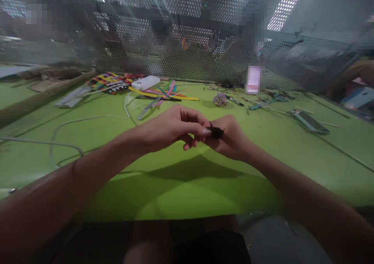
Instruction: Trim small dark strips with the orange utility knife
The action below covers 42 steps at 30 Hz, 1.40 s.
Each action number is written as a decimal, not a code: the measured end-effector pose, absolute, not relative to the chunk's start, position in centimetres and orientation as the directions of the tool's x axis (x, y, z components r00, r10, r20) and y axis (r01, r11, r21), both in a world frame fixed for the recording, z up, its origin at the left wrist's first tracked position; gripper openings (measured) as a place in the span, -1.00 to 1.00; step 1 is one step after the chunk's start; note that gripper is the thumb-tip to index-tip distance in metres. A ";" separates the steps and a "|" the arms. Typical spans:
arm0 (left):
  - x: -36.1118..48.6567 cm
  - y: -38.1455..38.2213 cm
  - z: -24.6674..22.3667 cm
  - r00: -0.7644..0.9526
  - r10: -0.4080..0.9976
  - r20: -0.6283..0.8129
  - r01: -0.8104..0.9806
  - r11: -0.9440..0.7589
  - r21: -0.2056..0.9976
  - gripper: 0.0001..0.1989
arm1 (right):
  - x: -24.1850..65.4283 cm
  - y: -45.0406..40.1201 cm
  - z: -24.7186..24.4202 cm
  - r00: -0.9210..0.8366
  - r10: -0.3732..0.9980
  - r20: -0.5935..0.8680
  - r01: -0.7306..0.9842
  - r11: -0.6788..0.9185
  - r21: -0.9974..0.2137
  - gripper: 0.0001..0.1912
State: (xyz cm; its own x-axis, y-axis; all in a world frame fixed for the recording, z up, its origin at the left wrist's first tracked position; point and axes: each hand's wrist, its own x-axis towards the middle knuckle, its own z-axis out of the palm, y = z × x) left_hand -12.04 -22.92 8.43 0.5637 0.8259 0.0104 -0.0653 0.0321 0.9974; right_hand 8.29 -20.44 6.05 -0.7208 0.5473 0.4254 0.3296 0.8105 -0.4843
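Note:
My left hand [178, 128] is raised over the near part of the green table [187, 201]. Its thumb and forefinger pinch a small dark brown piece [215, 132], flat with a ragged end, of a kind I cannot make out. Close against it, my right hand [229, 136] is curled inward behind the piece. The right fingers are mostly hidden by the left ones, so what they grip does not show. Both hands meet above their shadow on the tabletop.
Colourful strips [166, 96] lie beyond my hands, near a white power strip [146, 82] with a cable and a woven multicoloured piece [112, 82]. Rightward are a wiry ball [219, 100], a pen [235, 100], blue strips [269, 101] and a phone-like slab [310, 121]. Perforated metal sheeting [181, 53] stands behind.

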 end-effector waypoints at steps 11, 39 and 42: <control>-12.0 -23.0 8.3 0.577 0.817 -0.002 -0.104 0.076 0.992 -0.92 | 8.3 -20.4 6.1 -0.718 0.531 0.450 0.310 0.823 -0.476 -0.61; -12.1 -23.0 8.3 0.577 0.817 -0.007 -0.099 0.079 0.992 -0.96 | 8.4 -20.3 5.9 -0.706 0.488 0.513 0.230 0.843 -0.486 -0.67; -12.1 -23.0 8.2 0.573 0.819 -0.016 -0.093 0.085 0.992 -0.95 | 8.4 -20.3 6.0 -0.709 0.489 0.508 0.230 0.842 -0.488 -0.62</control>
